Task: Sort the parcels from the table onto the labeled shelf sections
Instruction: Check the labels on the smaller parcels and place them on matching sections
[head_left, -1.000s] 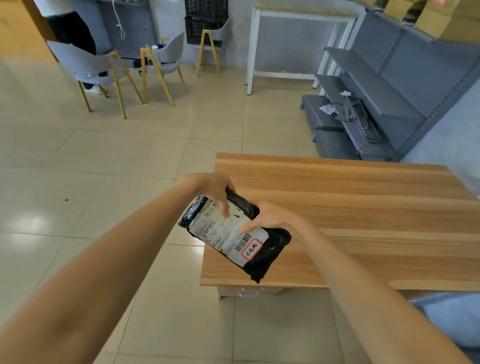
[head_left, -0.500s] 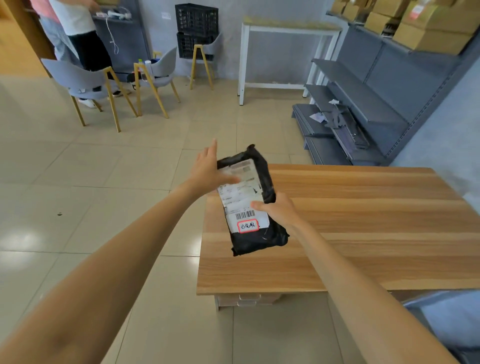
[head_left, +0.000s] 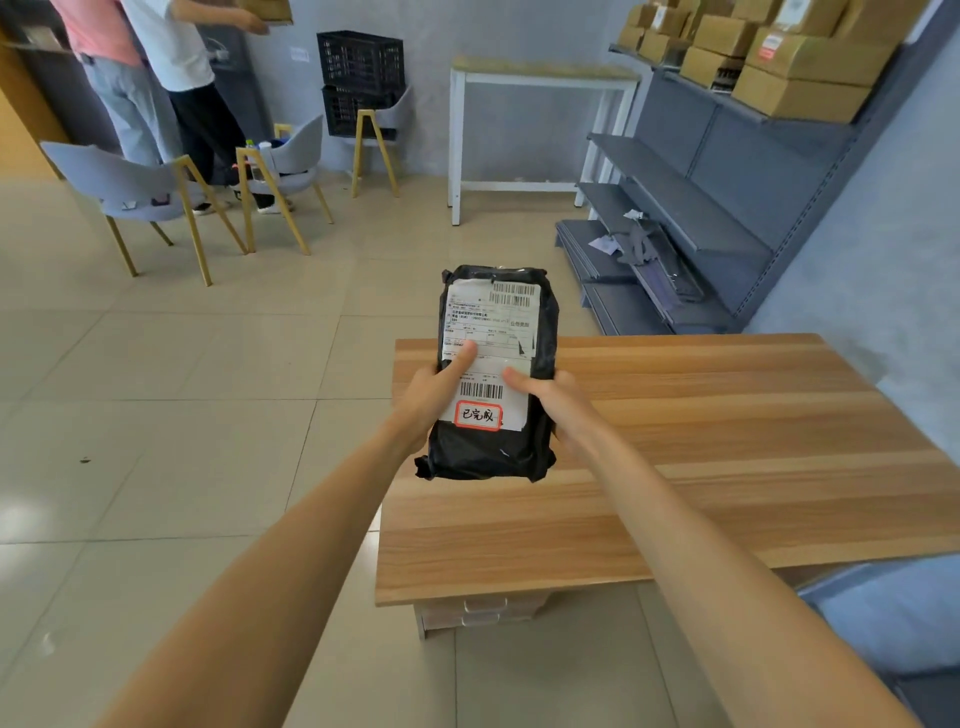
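A black plastic parcel (head_left: 540, 452) with a white shipping label and a red-bordered sticker is held upright above the left end of the wooden table (head_left: 727, 467). My left hand (head_left: 436, 389) grips its left edge, thumb lying on the label. My right hand (head_left: 545, 395) grips its right edge, thumb also on the label. The grey shelf unit (head_left: 727, 171) stands at the right wall; its top shelf carries several cardboard boxes (head_left: 800, 88), and its lower shelves hold only some grey wrapping and paper (head_left: 639, 244).
Two people (head_left: 166, 78) stand at the far left behind grey chairs with yellow legs (head_left: 150, 192). Stacked black crates (head_left: 361, 78) and a white-framed high table (head_left: 540, 78) are against the back wall. Tiled floor lies between table and shelf.
The parcel has turned from tilted to upright and risen in front of me. My left hand, open beside it half a second ago, now grips its left edge. The view has tilted up.
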